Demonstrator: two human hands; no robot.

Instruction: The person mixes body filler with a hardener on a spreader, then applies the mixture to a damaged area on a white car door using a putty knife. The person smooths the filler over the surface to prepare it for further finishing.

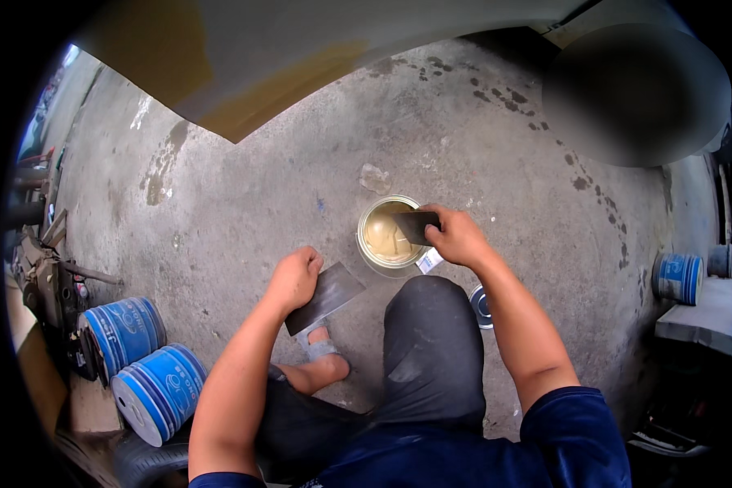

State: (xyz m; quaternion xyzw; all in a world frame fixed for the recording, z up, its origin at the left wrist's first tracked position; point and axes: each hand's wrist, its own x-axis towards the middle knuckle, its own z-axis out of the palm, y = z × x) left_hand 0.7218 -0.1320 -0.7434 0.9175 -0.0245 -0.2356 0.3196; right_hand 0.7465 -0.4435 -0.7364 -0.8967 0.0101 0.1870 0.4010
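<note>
My left hand (294, 276) grips a wide metal scraper plate (331, 289), held beside my bent leg over the concrete floor. My right hand (459, 237) holds a smaller dark scraper (409, 223), dipped into an open round can (364, 248) of cream-coloured paste (380, 234). The can stands on the floor in front of my knee. A small white packet (429, 259) lies against the can's lower right side. A dark round lid (478, 307) is partly hidden behind my right forearm.
Blue drums (126, 329) lie at my left beside metal parts (45, 268) and a tyre (150, 464). An overhanging panel (244, 73) with yellow patches spans the top. At right are a blue can (675, 281), a pale slab (712, 321) and a blurred shape (634, 96).
</note>
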